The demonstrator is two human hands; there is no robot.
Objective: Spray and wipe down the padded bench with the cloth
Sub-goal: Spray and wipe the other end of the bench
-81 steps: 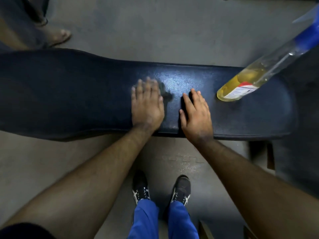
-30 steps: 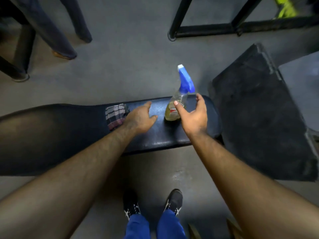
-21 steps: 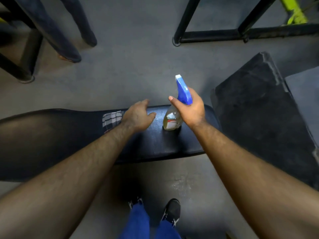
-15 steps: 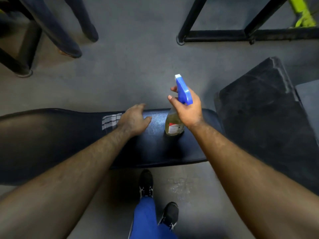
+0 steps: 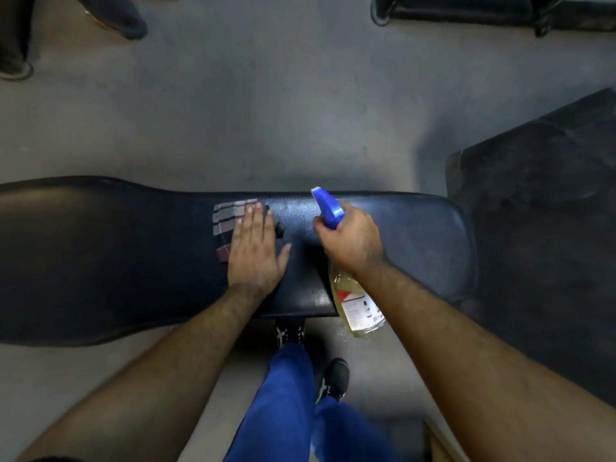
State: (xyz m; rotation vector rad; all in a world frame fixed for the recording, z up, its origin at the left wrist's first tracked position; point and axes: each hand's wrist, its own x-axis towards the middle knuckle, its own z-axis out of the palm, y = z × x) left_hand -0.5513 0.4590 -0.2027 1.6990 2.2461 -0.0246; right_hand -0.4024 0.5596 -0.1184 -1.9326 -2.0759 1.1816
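Cloth (image 5: pixel 230 216) mostly hidden under left hand (image 5: pixel 255 248); only striped edge shows by the fingers (image 5: pixel 248 215), so full size can't be told. Spray bottle (image 5: pixel 355 305): neck and trigger covered by right hand (image 5: pixel 350 241), only blue nozzle tip and lower body w/ label visible; label print too small to read. Table (image 5: pixel 100 255) cut off at left edge of pic; legs hidden under the pad. Dark pad (image 5: pixel 540 235) at right cut off by edge. Black frame (image 5: pixel 466 10) cut off at top. Trouser legs (image 5: pixel 286 405) blurred, one shoe (image 5: pixel 335 375) partly hidden. Top left, dark shapes (image 5: pixel 113 15), perhaps someone's legs, cut off.
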